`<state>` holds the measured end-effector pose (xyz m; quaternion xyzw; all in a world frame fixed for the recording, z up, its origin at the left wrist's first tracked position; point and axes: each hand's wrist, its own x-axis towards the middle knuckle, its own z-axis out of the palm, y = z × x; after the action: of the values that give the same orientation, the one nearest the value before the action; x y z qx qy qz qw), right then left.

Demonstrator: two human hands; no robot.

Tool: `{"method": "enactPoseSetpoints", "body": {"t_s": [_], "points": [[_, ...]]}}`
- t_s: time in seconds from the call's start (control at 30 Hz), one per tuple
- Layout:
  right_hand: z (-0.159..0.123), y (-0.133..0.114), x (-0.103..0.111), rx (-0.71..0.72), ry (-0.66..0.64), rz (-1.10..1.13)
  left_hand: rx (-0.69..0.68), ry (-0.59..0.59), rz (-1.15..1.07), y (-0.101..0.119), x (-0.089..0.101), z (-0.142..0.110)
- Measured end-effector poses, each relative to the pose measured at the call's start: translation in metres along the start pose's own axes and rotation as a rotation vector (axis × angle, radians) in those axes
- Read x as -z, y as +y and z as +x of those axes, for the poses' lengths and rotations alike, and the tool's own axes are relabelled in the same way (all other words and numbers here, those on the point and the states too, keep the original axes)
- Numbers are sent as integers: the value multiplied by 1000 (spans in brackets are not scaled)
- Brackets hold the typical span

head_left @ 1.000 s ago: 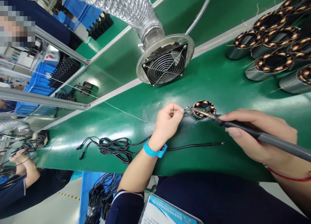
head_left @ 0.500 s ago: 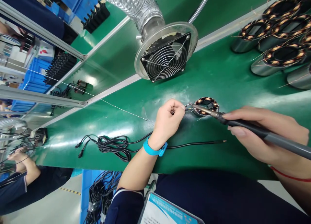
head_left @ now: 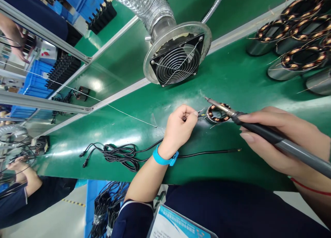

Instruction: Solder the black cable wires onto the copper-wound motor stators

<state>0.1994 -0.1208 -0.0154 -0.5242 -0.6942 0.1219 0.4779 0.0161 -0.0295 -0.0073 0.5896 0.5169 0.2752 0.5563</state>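
Note:
My left hand [head_left: 182,126] is closed in a pinch on the end of a black cable, whose thin wires stick out past the fingertips toward a motor stator [head_left: 218,119]. The stator stands on the green bench with copper windings round its top. In my right hand [head_left: 281,138] is a soldering iron [head_left: 258,128], held like a pen. Its tip points up and left, raised above the stator and apart from the wires. A coiled black cable [head_left: 121,155] lies left of my left wrist, and a second cable end [head_left: 222,151] stretches right below the stator.
A fume extractor fan [head_left: 177,64] on a foil duct hangs behind the stator. Several more stators [head_left: 297,60] stand at the back right. A thin solder wire [head_left: 129,114] slants across from the left. A blue bin [head_left: 90,196] of cables sits below the bench. Co-workers' hands [head_left: 19,165] are at far left.
The soldering iron's tip has lifted up and away from the wires at my left fingertips. My left hand has stayed almost still. A co-worker's arm has come further into view at upper left.

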Motion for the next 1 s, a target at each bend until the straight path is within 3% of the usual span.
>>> {"method": "enactPoseSetpoints", "body": {"t_s": [0.17, 0.3, 0.6, 0.73, 1.0], "points": [[7, -8, 7, 15, -83, -95, -5, 4, -12, 0, 0, 1], [16, -18, 9, -70, -138, -149, -10, 7, -20, 0, 0, 1], [20, 9, -27, -162, -146, -59, -45, 3, -7, -4, 0, 0], [14, 12, -32, -196, -72, -32, -92, 3, -14, -8, 1, -3], [15, 9, -43, -116, 17, -30, -216, -52, -37, -13, 7, -12]]}}
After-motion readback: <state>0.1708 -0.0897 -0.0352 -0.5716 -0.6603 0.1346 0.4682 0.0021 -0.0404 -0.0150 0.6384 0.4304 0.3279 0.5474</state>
